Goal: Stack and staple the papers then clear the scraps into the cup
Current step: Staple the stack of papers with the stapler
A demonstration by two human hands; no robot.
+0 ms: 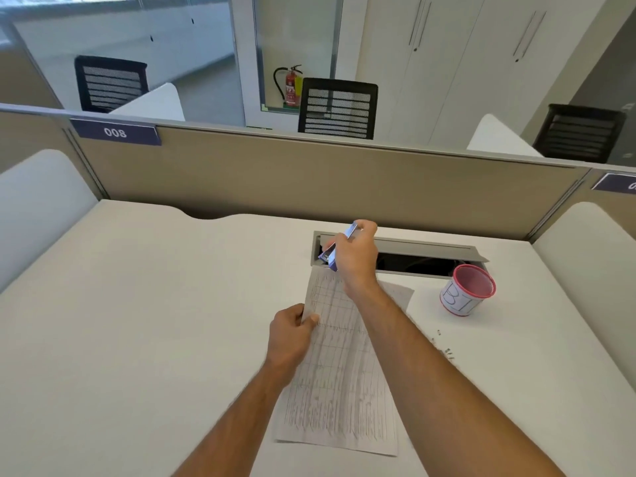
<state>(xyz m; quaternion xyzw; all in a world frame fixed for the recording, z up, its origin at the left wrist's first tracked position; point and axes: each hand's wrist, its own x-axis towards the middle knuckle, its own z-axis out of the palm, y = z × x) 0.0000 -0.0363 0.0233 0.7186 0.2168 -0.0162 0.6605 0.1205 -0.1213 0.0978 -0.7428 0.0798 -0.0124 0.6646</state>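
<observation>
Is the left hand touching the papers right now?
Touching. The head view shows the left hand pinching the left edge of the papers, thumb on top.

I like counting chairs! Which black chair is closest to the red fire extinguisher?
The middle office chair, behind the partition; the fire extinguisher stands just to its left. The other two chairs sit far off at either side.

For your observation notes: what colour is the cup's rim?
Red-pink, on the cup, in the head view.

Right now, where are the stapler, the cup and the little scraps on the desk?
stapler (327, 259): head view, on its blue body below the right hand.
cup (461, 299): head view, on its white side wall under the red rim.
scraps (447, 352): head view, on the small dark bits right of the papers.
</observation>
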